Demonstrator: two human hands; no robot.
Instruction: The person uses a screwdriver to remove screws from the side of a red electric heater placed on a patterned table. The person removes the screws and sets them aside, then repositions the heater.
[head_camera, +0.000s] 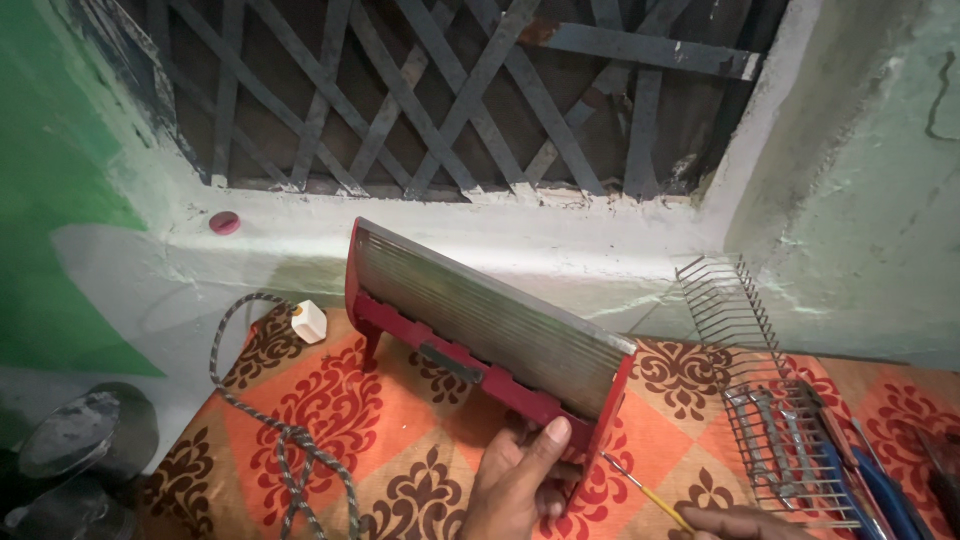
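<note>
Heater: one red room heater (480, 335) with a ribbed metal reflector stands tilted on the table (400, 450), near the wall below the barred window (450, 90).
Left hand: the left hand (520, 480) grips the heater's lower right end, thumb up against the red end plate — fingers closed on it.
Right hand: the right hand (745, 522) is only partly in view at the bottom edge; it seems to pinch a thin yellow-handled screwdriver (650, 492) whose tip points at the heater's end, though I cannot tell the grip for sure.
Cord: one braided cord (285, 440) runs across the cloth to a white plug (309, 322) just beside the heater's left foot.
Grille: one wire guard (760, 390) lies well apart on the right, with a few tools (870, 480) beside it.
Sill: one small pink cap (224, 222).
Risk — slip: the heater leans on one hand's hold; if that loosens, it likely tips.
Risk — tool: the thin tip could skid off and jab the left hand's fingers nearby.
Risk — cord: a tug on the loose loop may drag the heater.
</note>
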